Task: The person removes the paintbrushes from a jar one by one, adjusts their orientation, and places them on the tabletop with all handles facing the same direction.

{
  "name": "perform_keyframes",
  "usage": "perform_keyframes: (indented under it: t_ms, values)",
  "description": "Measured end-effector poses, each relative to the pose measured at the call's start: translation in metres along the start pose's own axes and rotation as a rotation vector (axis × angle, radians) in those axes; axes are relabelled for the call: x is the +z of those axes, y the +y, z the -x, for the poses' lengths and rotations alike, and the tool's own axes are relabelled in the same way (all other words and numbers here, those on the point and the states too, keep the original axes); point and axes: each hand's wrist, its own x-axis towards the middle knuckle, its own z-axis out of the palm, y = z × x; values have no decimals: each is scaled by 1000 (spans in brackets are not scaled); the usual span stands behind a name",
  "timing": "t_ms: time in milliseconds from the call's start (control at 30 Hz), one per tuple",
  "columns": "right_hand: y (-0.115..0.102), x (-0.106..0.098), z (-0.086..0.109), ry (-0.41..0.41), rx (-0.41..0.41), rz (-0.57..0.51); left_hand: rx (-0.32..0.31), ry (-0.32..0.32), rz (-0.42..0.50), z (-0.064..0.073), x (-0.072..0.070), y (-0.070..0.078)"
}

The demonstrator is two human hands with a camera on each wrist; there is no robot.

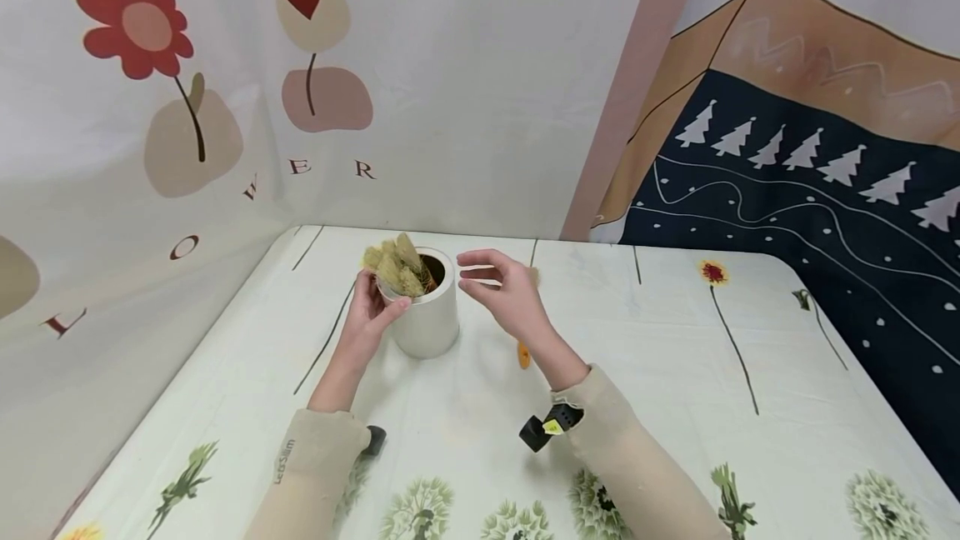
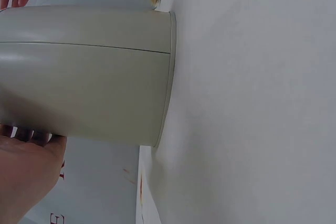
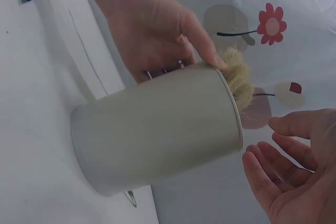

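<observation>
We see the left hand grasping the white container at its left side: the thumb lies at the rim, and the other fingers bend around the wall. Whether these fingers also touch the pale fuzzy bunch, we cannot tell. The right hand is released; its fingers are relaxed and a little bent, with the thumb apart from them, and it holds nothing. It hangs in the air just beside the rim, on the right, without touching it.

The container stands on the table, toward the far edge and between the two hands. In its mouth we find the yellowish bunch, which leans to the left over the rim, while the dark inside shows at the right.

Further out, we notice a beige sleeve on each arm and a black device at the right wrist. The table's cover is printed with flowers. Behind it hangs a pale cloth with a red flower, and to the right a dark fabric with white trees.
</observation>
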Motion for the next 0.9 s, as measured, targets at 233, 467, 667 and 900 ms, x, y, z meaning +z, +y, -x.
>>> perform_keyframes:
  t_ms: [233,467,667,900]
  values:
    - [-6,10,0,-20,-42,-17,5,2,7,0,1,2]
    - [-8,18,0,-45,-79,-37,-3,-3,-18,0,0,1]
    - [-11,25,-1,-82,-96,-63,-9,-4,-28,0,0,1]
    - [-14,32,-6,-141,-125,-28,-7,-7,-27,1,0,1]
